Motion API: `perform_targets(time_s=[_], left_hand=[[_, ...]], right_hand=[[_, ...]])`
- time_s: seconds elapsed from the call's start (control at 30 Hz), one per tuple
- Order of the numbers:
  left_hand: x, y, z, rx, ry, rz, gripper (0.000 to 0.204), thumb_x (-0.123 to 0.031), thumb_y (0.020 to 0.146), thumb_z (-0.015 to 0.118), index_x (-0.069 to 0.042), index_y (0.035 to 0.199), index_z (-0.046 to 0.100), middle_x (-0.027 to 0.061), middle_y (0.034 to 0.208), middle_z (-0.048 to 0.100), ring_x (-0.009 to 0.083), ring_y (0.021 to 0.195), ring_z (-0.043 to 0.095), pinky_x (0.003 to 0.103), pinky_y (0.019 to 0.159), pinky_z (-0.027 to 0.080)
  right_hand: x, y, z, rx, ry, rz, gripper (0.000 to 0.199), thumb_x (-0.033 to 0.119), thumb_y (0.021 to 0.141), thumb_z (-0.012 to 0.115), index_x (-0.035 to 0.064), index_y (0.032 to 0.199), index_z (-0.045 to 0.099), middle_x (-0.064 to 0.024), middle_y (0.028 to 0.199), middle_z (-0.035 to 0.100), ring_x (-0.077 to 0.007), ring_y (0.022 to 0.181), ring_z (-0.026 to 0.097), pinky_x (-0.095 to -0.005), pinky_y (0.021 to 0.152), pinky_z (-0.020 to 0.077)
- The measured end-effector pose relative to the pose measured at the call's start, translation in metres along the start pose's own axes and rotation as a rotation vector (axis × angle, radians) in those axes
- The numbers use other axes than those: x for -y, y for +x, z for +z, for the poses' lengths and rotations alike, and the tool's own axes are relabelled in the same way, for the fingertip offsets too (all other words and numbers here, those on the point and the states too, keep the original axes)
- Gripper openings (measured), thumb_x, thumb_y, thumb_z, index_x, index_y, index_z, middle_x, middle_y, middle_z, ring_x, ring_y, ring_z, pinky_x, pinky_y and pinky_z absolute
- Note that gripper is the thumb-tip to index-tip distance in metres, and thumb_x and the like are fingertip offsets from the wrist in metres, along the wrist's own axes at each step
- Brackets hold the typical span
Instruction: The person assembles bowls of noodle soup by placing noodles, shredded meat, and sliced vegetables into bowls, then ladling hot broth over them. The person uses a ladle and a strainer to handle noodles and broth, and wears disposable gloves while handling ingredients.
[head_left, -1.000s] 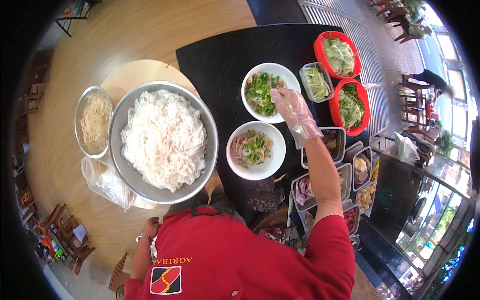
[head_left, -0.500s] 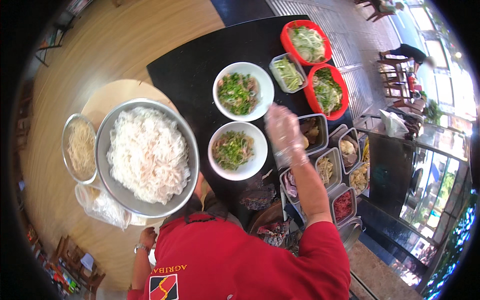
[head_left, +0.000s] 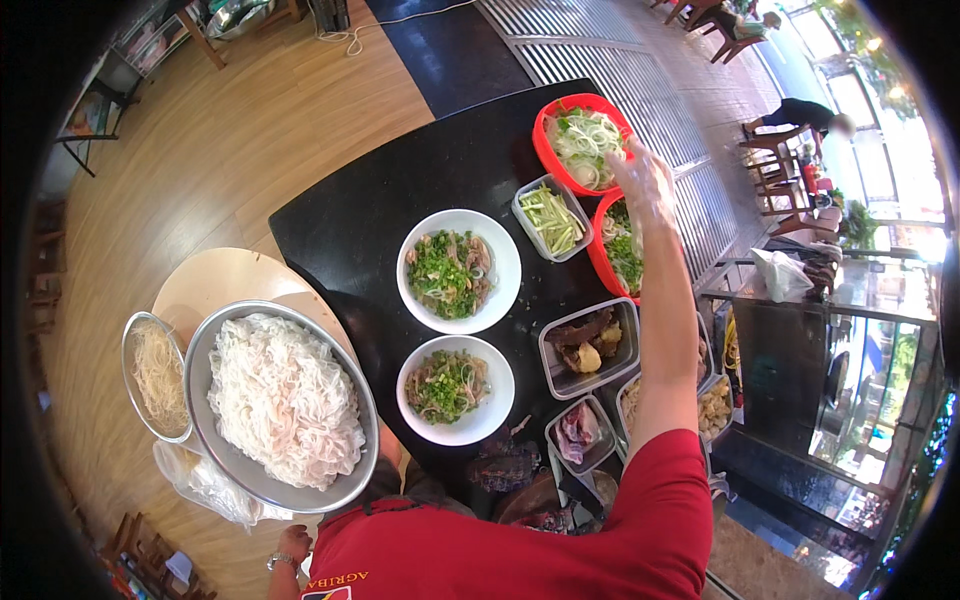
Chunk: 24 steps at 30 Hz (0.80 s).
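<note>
My right hand (head_left: 645,185), in a clear plastic glove, is at the right edge of the far red bowl (head_left: 541,140). Its fingers are stretched and apart beside the sliced onions and greens (head_left: 588,148); I see nothing held. Two white bowls, one farther (head_left: 411,312) and one nearer (head_left: 500,420), hold meat topped with chopped green herbs; some pale onion slices show too. My left hand (head_left: 293,543) hangs low at the left by my side, a watch on its wrist. Its fingers are too small and partly hidden to read.
A large metal bowl (head_left: 368,440) of white noodles stands on a round wooden table (head_left: 205,275), beside a smaller bowl of thin noodles (head_left: 156,375). Beyond the white bowls sit a tub of green strips (head_left: 552,222), a second red bowl (head_left: 601,255) and tubs of meat (head_left: 590,340).
My right hand has moved from beside the white bowls out to the far red bowl. Onion slices now show on the herbs in the white bowls. The view has shifted, so the table sits lower.
</note>
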<state>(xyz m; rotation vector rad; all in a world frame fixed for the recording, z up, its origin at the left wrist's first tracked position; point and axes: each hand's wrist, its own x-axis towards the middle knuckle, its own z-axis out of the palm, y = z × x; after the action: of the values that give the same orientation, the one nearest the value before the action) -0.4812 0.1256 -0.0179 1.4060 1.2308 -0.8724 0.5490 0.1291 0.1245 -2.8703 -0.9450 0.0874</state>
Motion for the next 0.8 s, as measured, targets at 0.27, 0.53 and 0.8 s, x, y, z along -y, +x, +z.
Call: perform_targets(time_s=[0.27,0.53,0.8], left_hand=[[-0.069,-0.042,0.002,-0.160,0.075,-0.297,0.038,-0.010,0.089,0.064,0.000,0.126,0.068,0.0214,0.118,0.074,0.0325,0.108,0.073,0.039,0.095,0.057],[-0.057,-0.034,0.008,-0.136,0.014,-0.212,0.032,-0.017,0.094,0.062,0.001,0.118,0.072,0.0226,0.112,0.075,0.0338,0.106,0.073,0.041,0.093,0.058],[-0.121,-0.072,-0.022,0.145,0.734,-0.185,0.025,-0.027,0.086,0.067,-0.006,0.091,0.080,0.0215,0.097,0.076,0.0396,0.092,0.074,0.048,0.084,0.060]], right_hand=[[0.016,0.068,0.072,0.003,0.032,0.041,0.056,0.038,0.087,0.071,0.0067,0.133,0.067,-0.0191,0.132,0.068,-0.0345,0.121,0.066,-0.0428,0.105,0.0511],[-0.042,0.077,0.031,-0.199,0.546,0.141,0.032,0.032,0.090,0.069,0.0041,0.104,0.077,-0.0131,0.089,0.076,-0.0211,0.077,0.068,-0.0388,0.072,0.0525],[-0.011,0.011,-0.032,-0.057,1.281,0.120,0.026,0.014,0.093,0.073,0.0038,0.116,0.074,-0.0035,0.099,0.075,-0.0125,0.084,0.069,-0.0271,0.072,0.0536]])
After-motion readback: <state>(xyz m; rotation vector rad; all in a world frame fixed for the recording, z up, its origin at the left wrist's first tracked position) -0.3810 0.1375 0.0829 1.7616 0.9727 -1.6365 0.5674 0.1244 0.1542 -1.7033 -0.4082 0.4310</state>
